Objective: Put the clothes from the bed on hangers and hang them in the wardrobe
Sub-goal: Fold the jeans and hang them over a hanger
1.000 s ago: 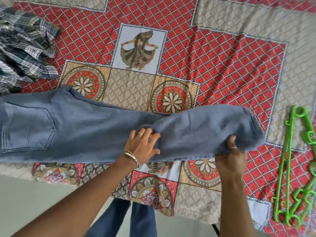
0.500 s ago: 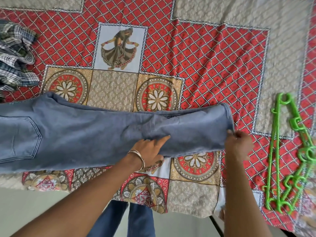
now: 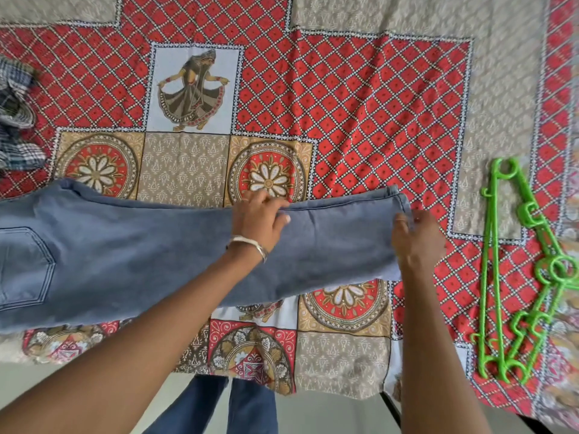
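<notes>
Head view. Grey-blue jeans point(image 3: 150, 255) lie flat across the near part of the bed, over the patterned bedspread point(image 3: 360, 104). Waist end with back pocket runs off the picture's left edge; leg hems end toward the right.

Left hand point(image 3: 258, 219): lies on the jeans at mid-leg, near the far edge of the cloth. Fingers bent over that edge; whether they pinch the fabric or only press on it I cannot tell. A metal bangle point(image 3: 250, 242) sits on the wrist.

Right hand point(image 3: 416, 239): at the hem end of the legs. Fingertips meet the hem corner and look to pinch it; palm faces down over the cloth.

Green plastic hangers point(image 3: 513, 277): a loose bunch lying on the bedspread to the right of the jeans, apart from them, not touched by either hand.

Checked shirt point(image 3: 15, 120): crumpled at the left edge of the bed, beyond the jeans' waist end, only partly in view.

Bottom centre: the person's legs in blue trousers point(image 3: 225, 408), standing against the bed's near edge.
</notes>
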